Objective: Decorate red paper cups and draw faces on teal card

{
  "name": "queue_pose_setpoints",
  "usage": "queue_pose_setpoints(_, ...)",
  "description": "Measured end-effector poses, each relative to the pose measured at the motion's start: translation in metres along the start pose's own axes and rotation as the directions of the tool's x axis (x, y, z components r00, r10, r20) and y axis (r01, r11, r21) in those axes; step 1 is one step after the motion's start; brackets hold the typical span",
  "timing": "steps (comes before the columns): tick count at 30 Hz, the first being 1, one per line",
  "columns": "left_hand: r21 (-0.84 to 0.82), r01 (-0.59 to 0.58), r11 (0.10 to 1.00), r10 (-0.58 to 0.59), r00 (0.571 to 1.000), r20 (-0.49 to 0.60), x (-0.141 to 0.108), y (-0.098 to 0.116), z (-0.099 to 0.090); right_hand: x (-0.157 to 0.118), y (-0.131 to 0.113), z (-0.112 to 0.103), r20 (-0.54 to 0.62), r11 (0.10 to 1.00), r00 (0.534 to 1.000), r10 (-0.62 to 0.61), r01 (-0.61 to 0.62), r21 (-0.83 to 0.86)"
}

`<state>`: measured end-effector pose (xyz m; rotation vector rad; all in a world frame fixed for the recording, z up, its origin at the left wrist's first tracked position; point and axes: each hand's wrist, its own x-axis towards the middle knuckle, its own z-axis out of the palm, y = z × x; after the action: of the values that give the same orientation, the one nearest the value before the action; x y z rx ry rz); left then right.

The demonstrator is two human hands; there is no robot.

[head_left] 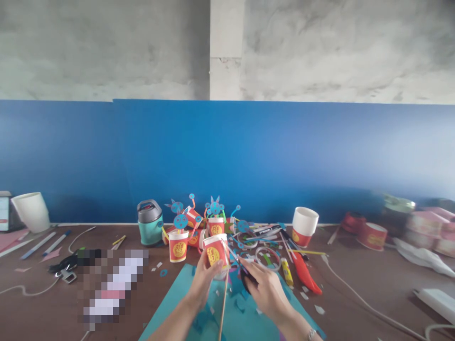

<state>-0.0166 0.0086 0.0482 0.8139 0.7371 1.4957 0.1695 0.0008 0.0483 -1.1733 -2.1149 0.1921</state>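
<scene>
My left hand [202, 282] is closed around a red and white paper cup [215, 250] with a yellow print, tilted a little. In my right hand [265, 286] is a pair of scissors [246, 278] with dark handles, its blades beside the cup's right side; whether they touch it I cannot tell. A thin wooden stick [223, 303] runs down from below the cup. Beneath both hands lies a teal sheet [177, 303] strewn with paper scraps. Just behind, decorated cups with blue paper faces, such as the upright cup [178, 247], stand or lie in a cluster.
A teal lidded container [149, 225] stands left of the cluster. To the right are a glue stick [287, 272], a red-orange pointed object [306, 274], a roll of clear tape [268, 258] and a white-red cup [304, 226]. Cables cross the brown table [355, 279]; a blue partition [270, 156] rises behind.
</scene>
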Motion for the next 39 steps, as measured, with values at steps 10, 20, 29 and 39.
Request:
queue_pose_setpoints(10,0.137,-0.073,0.988,0.049,0.985,0.166,0.0,0.003,-0.005,0.004,0.012,0.001,-0.023,0.909,0.92,0.391,-0.389,-0.15)
queue_pose_setpoints(20,0.45,-0.357,0.819,0.313,0.934,0.172,0.0,-0.015,-0.003,0.003,0.012,0.007,0.146,0.841,0.853,0.501,-0.441,-0.314)
queue_pose_setpoints(29,0.531,-0.409,0.742,0.368,0.911,0.188,-0.001,-0.013,-0.003,0.004,0.014,0.008,0.17,0.815,0.803,0.571,-0.531,-0.231)
queue_pose_setpoints(39,0.566,-0.397,0.723,0.483,0.876,-0.002,0.004,-0.012,-0.007,0.003,0.006,0.001,0.076,0.944,0.949,0.306,-0.292,-0.152)
